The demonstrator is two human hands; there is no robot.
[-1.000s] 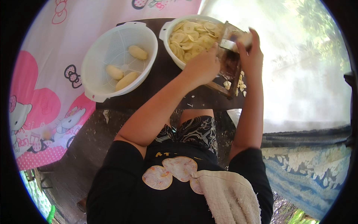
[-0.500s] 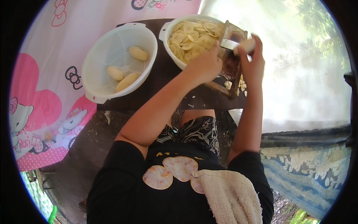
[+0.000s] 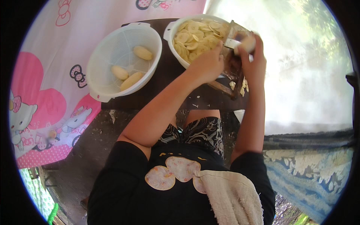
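A wooden slicer [image 3: 233, 71] with a metal blade [image 3: 231, 43] leans across the right side of a white basket [image 3: 168, 34]. My left hand [image 3: 208, 65] is closed on the slicer's left edge, its fingertips partly hidden. In my right hand [image 3: 256, 60] is a peeled banana [image 3: 246, 44], gripped between thumb and fingers against the slicer beside the blade. Thin pale banana slices [image 3: 197, 39] fill the basket under the slicer. Small banana scraps [image 3: 244, 87] lie near the slicer's lower end.
To the left, another white basket [image 3: 108, 48] holds three peeled bananas [image 3: 131, 81]. Both baskets stand on a dark table [image 3: 176, 98]. A pink patterned sheet [image 3: 45, 82] hangs at the left, a pale translucent sheet [image 3: 300, 82] at the right. A towel [image 3: 228, 191] hangs over my shirt.
The banana in my right hand has shifted slightly left and down along the slicer. My left hand keeps its hold. The whole view has shifted a little, moving the baskets slightly right.
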